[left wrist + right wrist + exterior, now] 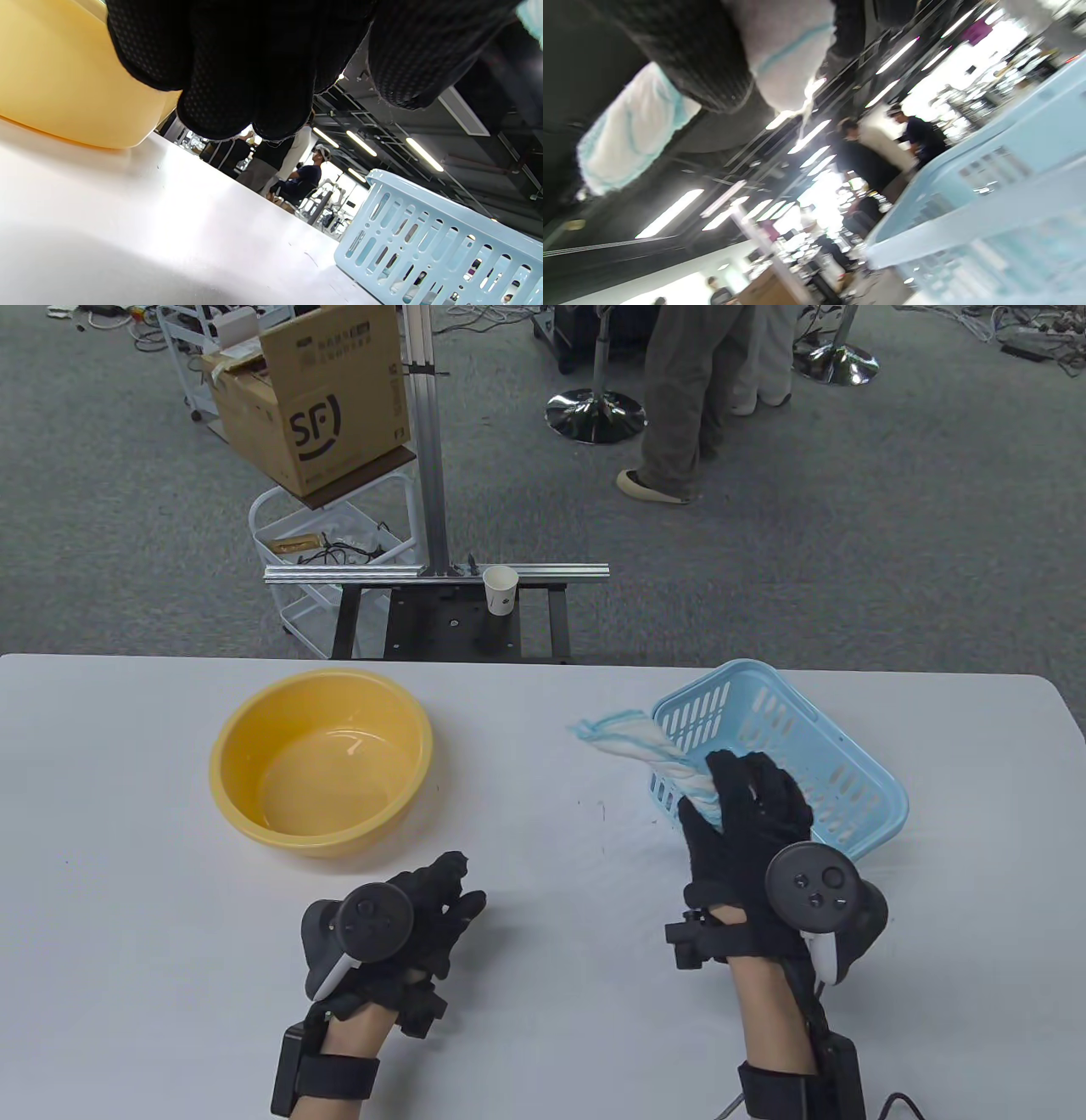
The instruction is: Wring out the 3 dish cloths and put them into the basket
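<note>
Twisted cloth (649,748) gripped in right hand (747,831), beside basket (814,746).

Even overhead light, soft shadows on table (543,984), right wrist view motion-blurred, ceiling strips glaring

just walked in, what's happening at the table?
A person in sensor gloves is handling dish cloths. The right hand grips a twisted cloth over the near edge of the blue basket. The left hand rests idle on the table, holding nothing, near the yellow basin.
</note>
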The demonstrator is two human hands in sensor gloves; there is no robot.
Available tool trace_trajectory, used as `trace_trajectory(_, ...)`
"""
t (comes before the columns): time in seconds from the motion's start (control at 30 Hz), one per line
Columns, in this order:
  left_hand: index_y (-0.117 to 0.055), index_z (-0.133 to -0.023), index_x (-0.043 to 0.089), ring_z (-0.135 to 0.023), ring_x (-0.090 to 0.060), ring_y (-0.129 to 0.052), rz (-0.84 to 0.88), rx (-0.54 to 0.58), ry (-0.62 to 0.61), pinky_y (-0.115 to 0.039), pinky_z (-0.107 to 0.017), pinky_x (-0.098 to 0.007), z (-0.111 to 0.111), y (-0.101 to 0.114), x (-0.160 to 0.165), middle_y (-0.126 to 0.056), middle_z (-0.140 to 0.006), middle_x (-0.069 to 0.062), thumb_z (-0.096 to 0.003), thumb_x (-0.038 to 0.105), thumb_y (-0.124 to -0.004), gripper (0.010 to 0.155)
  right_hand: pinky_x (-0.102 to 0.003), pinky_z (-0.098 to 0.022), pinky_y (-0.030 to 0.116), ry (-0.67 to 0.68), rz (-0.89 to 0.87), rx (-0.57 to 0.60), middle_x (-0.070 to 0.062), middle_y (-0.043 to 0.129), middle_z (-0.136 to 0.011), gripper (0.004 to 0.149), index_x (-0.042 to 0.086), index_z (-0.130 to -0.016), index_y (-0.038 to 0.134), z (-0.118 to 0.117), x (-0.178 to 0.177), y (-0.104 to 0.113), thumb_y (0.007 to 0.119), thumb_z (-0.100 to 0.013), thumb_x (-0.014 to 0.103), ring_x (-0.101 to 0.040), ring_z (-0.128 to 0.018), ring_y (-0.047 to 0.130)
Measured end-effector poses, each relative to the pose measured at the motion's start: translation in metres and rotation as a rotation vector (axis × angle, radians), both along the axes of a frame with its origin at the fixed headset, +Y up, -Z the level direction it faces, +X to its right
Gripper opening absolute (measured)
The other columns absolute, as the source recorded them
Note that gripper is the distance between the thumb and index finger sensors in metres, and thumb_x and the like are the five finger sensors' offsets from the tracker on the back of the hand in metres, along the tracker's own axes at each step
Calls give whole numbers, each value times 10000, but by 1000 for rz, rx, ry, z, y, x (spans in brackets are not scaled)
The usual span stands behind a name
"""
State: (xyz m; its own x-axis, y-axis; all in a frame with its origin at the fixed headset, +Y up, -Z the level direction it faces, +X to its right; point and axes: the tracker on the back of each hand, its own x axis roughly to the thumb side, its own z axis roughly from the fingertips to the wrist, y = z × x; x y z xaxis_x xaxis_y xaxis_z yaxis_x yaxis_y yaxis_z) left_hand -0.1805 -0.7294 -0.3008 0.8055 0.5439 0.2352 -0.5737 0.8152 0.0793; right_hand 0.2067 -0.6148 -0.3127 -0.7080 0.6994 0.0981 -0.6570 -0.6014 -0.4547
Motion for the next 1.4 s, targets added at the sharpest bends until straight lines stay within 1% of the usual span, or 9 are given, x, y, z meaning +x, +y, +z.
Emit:
trace_trajectory(0.1, -759, -961, 233, -597, -243, -1032, 1, -5, -9, -795, -584, -501, 0, -1, 2, -971, -776, 60, -411, 565, -887, 655, -728, -713, 165, -102, 12, -76, -147, 364, -1149, 626, 318, -1059, 559, -8, 18, -7, 838, -521, 474, -469, -1060, 239)
trace_trajectory(0.3, -771, -953, 222, -584, -245, -1037, 17, -32, -27, -799, -577, -503, 0, -3, 5, -981, -757, 52, -411, 560, -888, 649, -717, -713, 127, -281, 33, -176, -113, 282, -1167, 688, 337, -1080, 482, -19, 42, -30, 832, -515, 513, -452, -1065, 178)
trace_trajectory(0.37, -773, -952, 222, -582, -248, -1037, 18, -37, -29, -799, -576, -504, 0, -4, 5, -982, -756, 52, -413, 560, -887, 647, -713, -716, 117, -310, 56, -202, -101, 257, -1173, 711, 343, -1086, 450, -22, 46, -37, 831, -512, 521, -444, -1070, 167)
trace_trajectory(0.47, -773, -952, 221, -582, -248, -1037, 17, -42, -35, -798, -576, -505, -1, -4, 6, -982, -757, 50, -412, 561, -887, 648, -717, -713, 112, -334, 108, -281, -104, 225, -1177, 764, 338, -1097, 397, -25, 49, -49, 825, -504, 557, -448, -1072, 148)
trace_trajectory(0.53, -777, -949, 218, -579, -250, -1038, 18, -45, -38, -799, -573, -506, -1, -4, 7, -984, -753, 49, -413, 559, -888, 645, -718, -713, 109, -327, 136, -311, -105, 213, -1178, 781, 328, -1101, 384, -26, 49, -55, 820, -501, 573, -446, -1073, 140)
trace_trajectory(0.67, -776, -950, 218, -581, -251, -1037, 11, -51, -44, -798, -575, -507, -1, -5, 9, -983, -754, 49, -413, 560, -887, 646, -720, -714, 119, -312, 153, -319, -109, 225, -1178, 781, 313, -1101, 395, -26, 49, -60, 814, -499, 582, -448, -1074, 151)
trace_trajectory(0.87, -775, -952, 217, -584, -252, -1037, 8, -57, -45, -797, -576, -508, -1, -6, 9, -982, -757, 46, -412, 561, -887, 650, -726, -715, 140, -289, 167, -319, -118, 246, -1178, 782, 299, -1101, 407, -24, 46, -55, 810, -497, 589, -454, -1076, 182)
trace_trajectory(0.97, -770, -955, 218, -591, -254, -1034, 8, -63, -44, -795, -579, -509, -1, -6, 10, -980, -763, 47, -414, 562, -886, 652, -727, -715, 146, -269, 190, -291, -122, 253, -1176, 782, 295, -1101, 411, -22, 42, -52, 808, -496, 592, -454, -1076, 192)
trace_trajectory(1.4, -742, -980, 227, -633, -262, -1024, -19, -69, -32, -781, -599, -517, -1, -8, 10, -959, -809, 45, -414, 567, -883, 675, -738, -707, 184, -157, 328, -234, -140, 259, -1173, 795, 290, -1105, 385, -19, 9, -43, 790, -502, 612, -468, -1070, 218)
